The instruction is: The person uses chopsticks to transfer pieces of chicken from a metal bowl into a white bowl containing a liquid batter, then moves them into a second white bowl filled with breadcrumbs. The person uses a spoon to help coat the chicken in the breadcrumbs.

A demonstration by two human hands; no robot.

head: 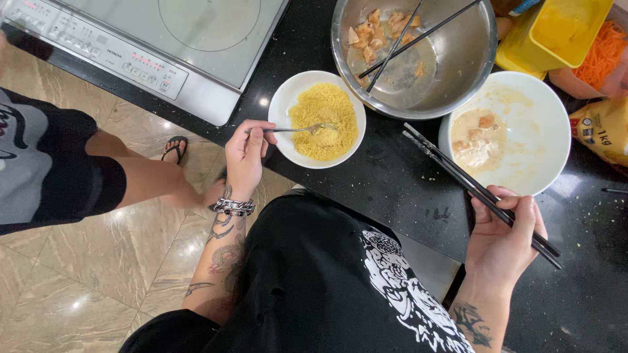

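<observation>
Head view, looking straight down: the left hand (245, 157) pinches the handle of a metal fork (297, 129) between thumb and fingers, and the tines lie in the yellow breadcrumbs (324, 121) that fill a small white bowl (282, 98) on the black countertop (392, 183). A chain bracelet (233, 207) circles that wrist. The right hand (504, 238) is closed around a pair of black chopsticks (458, 176) — their tips rest on the rim of a larger white bowl (543, 124), which holds pale batter with a few coated pieces at its left side. Above, between the two white bowls, stands a steel mixing bowl (471, 52) with raw meat pieces (376, 29) and a second pair of chopsticks (418, 33) laid across it. A yellow container (562, 29) and shredded carrot (605, 49) sit at the upper right. An induction cooktop (163, 39) lies at the upper left. Another person's leg (144, 173) in a sandal stands on the tiled floor (85, 274) — well apart from both hands.
</observation>
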